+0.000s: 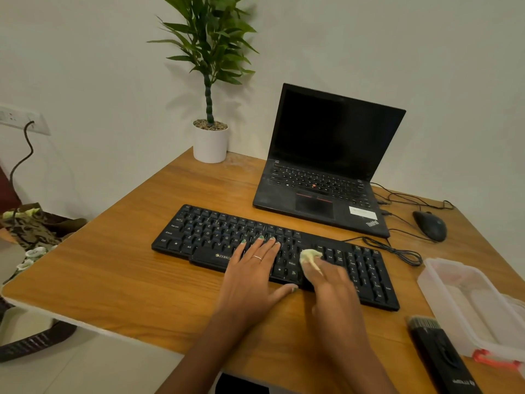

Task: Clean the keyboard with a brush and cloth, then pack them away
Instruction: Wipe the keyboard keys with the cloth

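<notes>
A black keyboard [199,234] lies across the middle of the wooden desk [119,280]. My left hand [252,274] rests flat on its middle keys, fingers spread, holding nothing. My right hand [332,285] is blurred and presses a small pale yellow-green cloth [310,255] onto the keys right of centre. A black brush [440,354] lies on the desk at the lower right, bristles pointing away from me.
A clear plastic container [443,291] with a red latch sits at the right edge. Behind the keyboard stand an open black laptop [326,166], a black mouse [430,226] with cables, and a potted plant [210,143]. Bags lie on the floor at left.
</notes>
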Available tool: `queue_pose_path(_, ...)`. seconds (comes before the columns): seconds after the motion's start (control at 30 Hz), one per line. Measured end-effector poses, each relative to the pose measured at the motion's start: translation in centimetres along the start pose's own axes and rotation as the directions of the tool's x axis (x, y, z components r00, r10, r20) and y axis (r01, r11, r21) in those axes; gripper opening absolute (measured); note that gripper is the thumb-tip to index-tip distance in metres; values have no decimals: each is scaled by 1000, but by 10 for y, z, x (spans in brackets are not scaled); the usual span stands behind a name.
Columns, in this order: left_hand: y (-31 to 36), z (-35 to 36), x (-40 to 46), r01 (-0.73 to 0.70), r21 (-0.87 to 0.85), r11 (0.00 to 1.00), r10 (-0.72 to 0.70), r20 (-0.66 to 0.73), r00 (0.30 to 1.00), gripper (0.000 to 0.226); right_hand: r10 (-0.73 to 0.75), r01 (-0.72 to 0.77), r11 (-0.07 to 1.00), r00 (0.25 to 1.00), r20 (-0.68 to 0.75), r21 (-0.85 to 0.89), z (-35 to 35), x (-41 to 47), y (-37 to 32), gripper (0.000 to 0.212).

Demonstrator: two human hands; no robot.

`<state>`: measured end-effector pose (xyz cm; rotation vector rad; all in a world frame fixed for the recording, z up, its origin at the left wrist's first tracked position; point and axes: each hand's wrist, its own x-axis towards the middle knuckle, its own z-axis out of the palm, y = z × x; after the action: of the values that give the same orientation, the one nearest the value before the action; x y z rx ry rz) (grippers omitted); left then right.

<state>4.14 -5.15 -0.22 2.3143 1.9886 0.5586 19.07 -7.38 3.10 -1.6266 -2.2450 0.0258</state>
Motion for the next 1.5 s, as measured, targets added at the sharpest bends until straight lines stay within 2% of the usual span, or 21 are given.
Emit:
queue_pose_path(0.07,-1,0,0,4,-8,1000,-4,8,1000,79,-118,117,993,989,95,15,4,-7,-8,56)
queue_pose_path(0.1,-1,0,1,6,-7,1000,-6,7,1000,78,-155,154,988,984,84,20,6,-11,-9,52)
queue_pose_path(0.13,-1,0,1,4,-7,1000,-4,6,1000,79,-145,144,989,987,68,25,6,-10,-5,51)
queue_pose_path(0.23,1,0,0,14,1,1000,-14,-3,1000,85,25,-24,1000,999,21,-17,0,4,7,59)
queue_pose_path(0.27,1,-1,0,23,16,1000,-23,-14,1000,87,28,-28,1000,1000,6,-13,2,5,7,58)
queue_pose_path(0.4,0,-2,-1,86,75,993,-84,-28,996,100,-198,196,980,975,105,29,9,1,-10,45)
queue_pose_path(0.53,-1,1,0,104,48,993,-103,-35,994,105,-8,10,997,1000,23,-81,-2,28,11,53)
queue_pose_path(0.63,-1,1,0,102,46,994,-101,-18,995,97,-116,120,992,987,115,-28,7,24,-2,52)
queue_pose_path(0.7,-2,0,1,104,43,994,-103,-8,995,91,-179,181,984,978,105,-3,9,16,-2,50)
queue_pose_path(0.83,-1,2,0,100,35,994,-99,-22,995,93,-16,18,996,1000,25,-84,3,33,17,51)
queue_pose_path(0.97,-2,2,0,97,34,995,-96,-17,995,89,-206,209,978,967,147,0,10,24,-1,52)
queue_pose_path(1.0,-3,3,1,96,27,995,-95,-19,995,90,-214,215,977,967,139,4,9,26,2,52)
queue_pose_path(1.1,-3,3,1,91,28,995,-90,-24,996,93,-68,75,991,995,67,-112,-1,46,22,55)
queue_pose_path(1.13,-3,3,1,91,29,995,-91,-23,996,93,-60,66,992,996,66,-107,-2,49,22,56)
queue_pose_path(1.27,-3,3,0,96,24,995,-95,-23,995,99,-256,252,967,954,158,45,7,36,0,58)
queue_pose_path(1.4,-3,4,1,95,32,995,-94,-39,995,104,-101,110,989,990,96,-97,-4,59,15,55)
queue_pose_path(1.43,-2,4,0,96,32,995,-95,-40,995,104,-109,118,989,989,102,-84,-4,59,11,54)
queue_pose_path(1.5,-3,5,0,100,20,995,-99,-34,994,101,-222,225,974,965,140,-4,1,51,-2,53)
